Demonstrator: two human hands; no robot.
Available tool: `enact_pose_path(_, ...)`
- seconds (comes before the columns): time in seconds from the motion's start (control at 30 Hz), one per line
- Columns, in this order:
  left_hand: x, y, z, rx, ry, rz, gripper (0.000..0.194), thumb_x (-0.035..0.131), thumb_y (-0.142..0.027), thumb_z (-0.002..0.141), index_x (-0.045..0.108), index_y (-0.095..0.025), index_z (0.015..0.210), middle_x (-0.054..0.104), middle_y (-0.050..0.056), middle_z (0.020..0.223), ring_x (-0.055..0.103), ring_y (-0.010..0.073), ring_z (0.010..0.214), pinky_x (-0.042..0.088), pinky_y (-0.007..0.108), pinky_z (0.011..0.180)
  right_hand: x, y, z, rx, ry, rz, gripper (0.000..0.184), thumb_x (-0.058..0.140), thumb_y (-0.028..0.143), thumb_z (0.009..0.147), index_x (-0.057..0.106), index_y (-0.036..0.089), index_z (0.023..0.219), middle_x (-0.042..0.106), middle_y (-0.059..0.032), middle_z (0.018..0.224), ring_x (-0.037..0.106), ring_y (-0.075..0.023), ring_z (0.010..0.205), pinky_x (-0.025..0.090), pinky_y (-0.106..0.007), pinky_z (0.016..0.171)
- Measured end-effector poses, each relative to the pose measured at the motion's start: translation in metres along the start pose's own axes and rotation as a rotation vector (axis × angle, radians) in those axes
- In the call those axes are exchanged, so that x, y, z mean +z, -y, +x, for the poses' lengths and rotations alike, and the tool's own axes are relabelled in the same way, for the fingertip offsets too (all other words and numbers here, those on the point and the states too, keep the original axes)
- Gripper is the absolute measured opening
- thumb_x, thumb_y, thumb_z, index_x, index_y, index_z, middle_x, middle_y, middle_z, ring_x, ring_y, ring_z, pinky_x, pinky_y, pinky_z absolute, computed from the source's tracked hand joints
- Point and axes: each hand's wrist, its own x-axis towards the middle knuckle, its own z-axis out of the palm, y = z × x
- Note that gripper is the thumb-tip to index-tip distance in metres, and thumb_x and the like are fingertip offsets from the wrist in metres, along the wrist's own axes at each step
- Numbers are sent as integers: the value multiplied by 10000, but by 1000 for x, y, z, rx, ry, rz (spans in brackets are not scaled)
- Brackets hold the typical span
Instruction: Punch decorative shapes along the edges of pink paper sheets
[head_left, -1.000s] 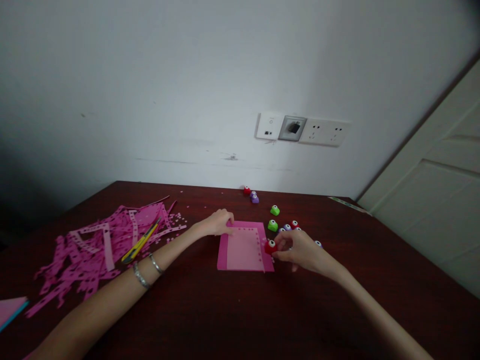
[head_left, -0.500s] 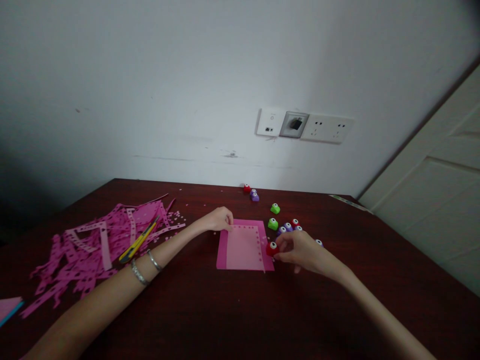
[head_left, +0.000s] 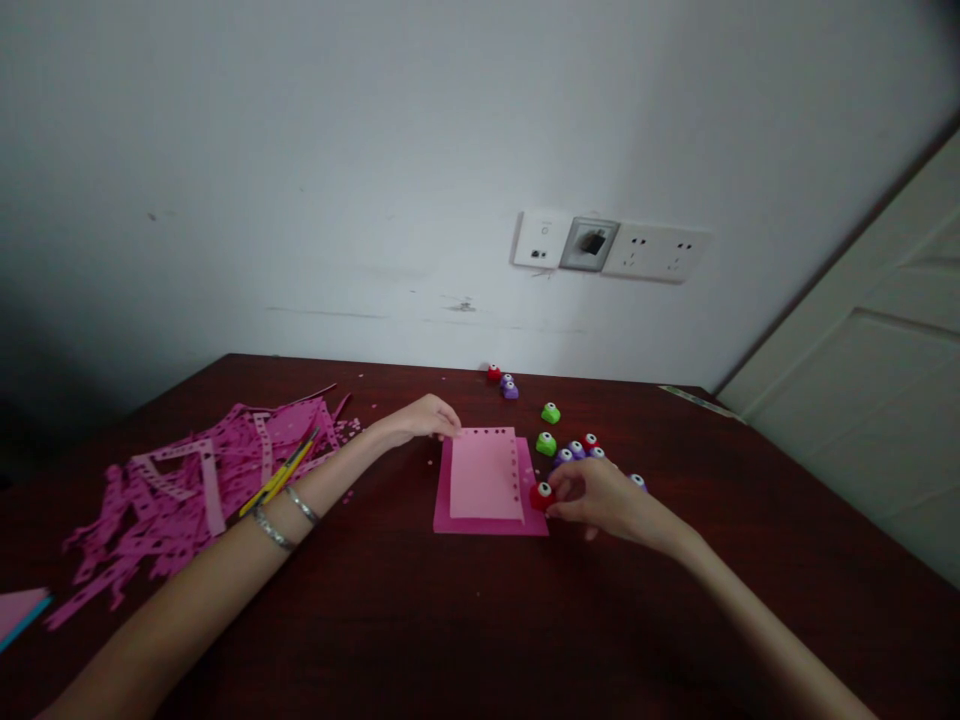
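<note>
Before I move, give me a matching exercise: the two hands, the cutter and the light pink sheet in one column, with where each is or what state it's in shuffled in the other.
1. Left hand
2. Cutter
3. Right hand
4. Light pink sheet

A. Fingers on a red punch
B. Has holes along its far and right edges
C. At the sheet's far left corner
D. Lies on the pink scraps

Pairs: 1-C, 2-D, 3-A, 4-B
</note>
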Motion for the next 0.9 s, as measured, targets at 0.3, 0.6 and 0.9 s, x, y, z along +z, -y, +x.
enact_pose_path(0.3,-2,3,2,-64,-11,-48,147,670,-237,564,674,-148,681,578,-10,555,442,76,527,313,241,517,2,3,-1,4,13,29,183,654,239,698,634,146,854,665,-40,769,598,-118,547,517,-183,364)
enact_pose_path(0.6,0,2,2,-69,5,-57,136,665,-225,556,670,-144,666,574,-11,550,440,63,513,304,229,494,2,6,-2,-2,23,23,191,638,226,706,635,143,879,656,-39,773,601,-118,555,519,-185,370)
enact_pose_path(0.9,0,7,4,-74,-6,-60,154,674,-237,557,670,-134,671,573,-6,549,440,70,515,305,231,493,4,8,-3,-21,36,33,167,634,212,700,646,141,851,650,-37,752,594,-115,552,508,-180,370)
